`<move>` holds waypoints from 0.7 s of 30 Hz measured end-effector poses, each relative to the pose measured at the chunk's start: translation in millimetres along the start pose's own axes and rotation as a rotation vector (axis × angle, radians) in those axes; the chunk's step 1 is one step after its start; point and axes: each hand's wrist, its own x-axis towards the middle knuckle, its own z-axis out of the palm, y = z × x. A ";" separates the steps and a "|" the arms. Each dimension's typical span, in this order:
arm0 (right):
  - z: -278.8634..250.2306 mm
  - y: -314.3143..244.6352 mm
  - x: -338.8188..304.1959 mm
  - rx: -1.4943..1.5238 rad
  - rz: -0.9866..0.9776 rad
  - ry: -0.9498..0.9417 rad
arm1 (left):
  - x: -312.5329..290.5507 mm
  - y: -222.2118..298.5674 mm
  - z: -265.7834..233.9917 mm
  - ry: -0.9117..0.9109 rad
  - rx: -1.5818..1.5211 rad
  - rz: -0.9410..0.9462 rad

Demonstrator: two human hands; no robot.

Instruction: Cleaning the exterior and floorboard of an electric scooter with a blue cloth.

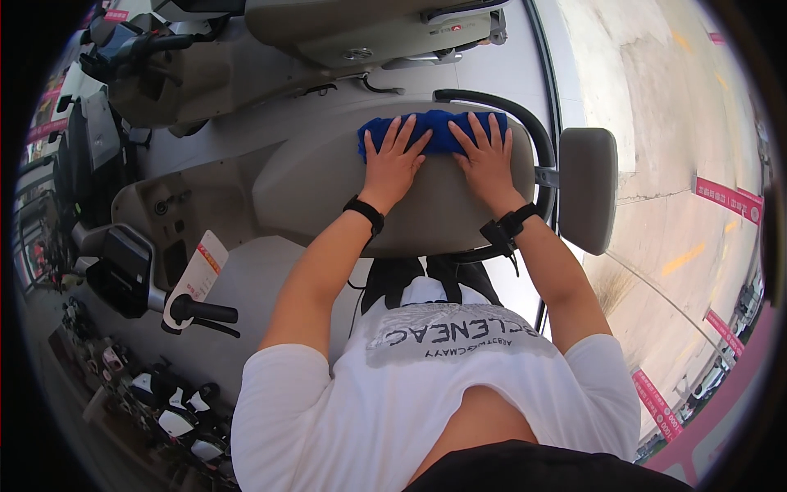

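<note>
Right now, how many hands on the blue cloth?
2. The left hand lies spread on the left part of the blue cloth, the right hand on its right part, over the scooter seat. No other hand shows.

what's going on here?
A person's left hand and right hand lie with fingers spread on a blue cloth, which rests on the far side of a scooter's seat. A tag hangs on the handlebar grip. Another scooter stands beyond.
</note>
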 end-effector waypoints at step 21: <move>15.7 -78.8 19.7 0.018 -0.165 -0.168 | -76.9 -81.2 -19.1 0.108 -0.190 -0.151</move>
